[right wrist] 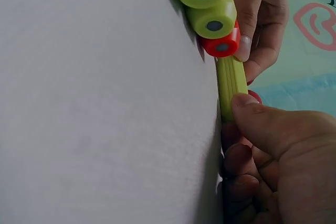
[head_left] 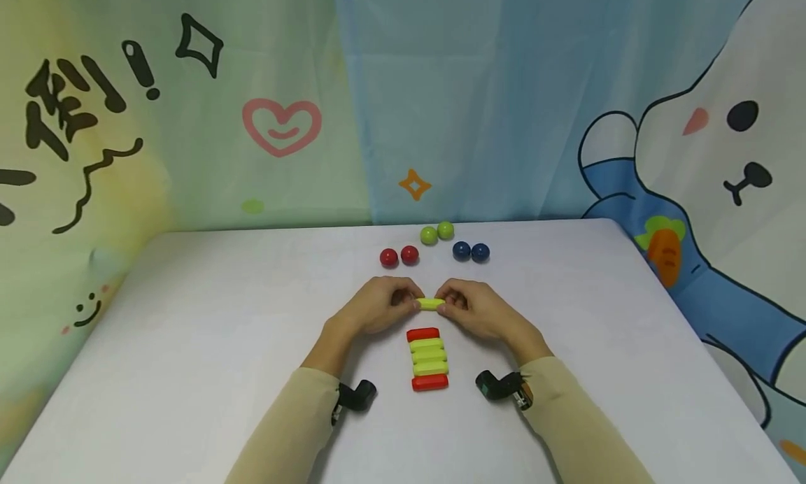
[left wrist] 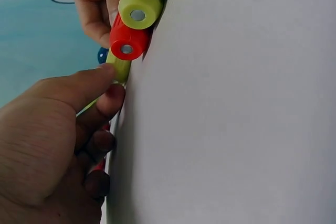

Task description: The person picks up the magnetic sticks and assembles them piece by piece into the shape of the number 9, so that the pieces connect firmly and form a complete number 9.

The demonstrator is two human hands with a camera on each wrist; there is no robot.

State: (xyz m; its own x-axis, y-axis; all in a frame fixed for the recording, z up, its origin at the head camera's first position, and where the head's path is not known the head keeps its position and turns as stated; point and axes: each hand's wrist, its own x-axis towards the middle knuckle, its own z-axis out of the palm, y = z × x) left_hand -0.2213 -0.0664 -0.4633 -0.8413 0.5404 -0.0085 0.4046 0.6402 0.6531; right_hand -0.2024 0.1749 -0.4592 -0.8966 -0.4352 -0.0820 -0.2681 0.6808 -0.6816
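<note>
Between both hands lies a short yellow-green magnetic rod [head_left: 431, 303], just above the white table. My left hand [head_left: 385, 303] pinches its left end between thumb and fingers, and my right hand [head_left: 480, 308] pinches the right end. Nearer to me lies a row of rods side by side: a red rod [head_left: 422, 334] at the far end, several yellow-green rods [head_left: 429, 357] in the middle, and a red rod [head_left: 430, 382] at the near end. In the left wrist view, round metal discs show in the ends of the row's rods, such as the red rod [left wrist: 128, 40].
Beyond the hands sit two red balls [head_left: 399, 257], two green balls [head_left: 437, 233] and two dark blue balls [head_left: 471, 252]. They stand near the far edge of the white table [head_left: 189, 344]. A printed curtain [head_left: 441, 106] hangs behind it.
</note>
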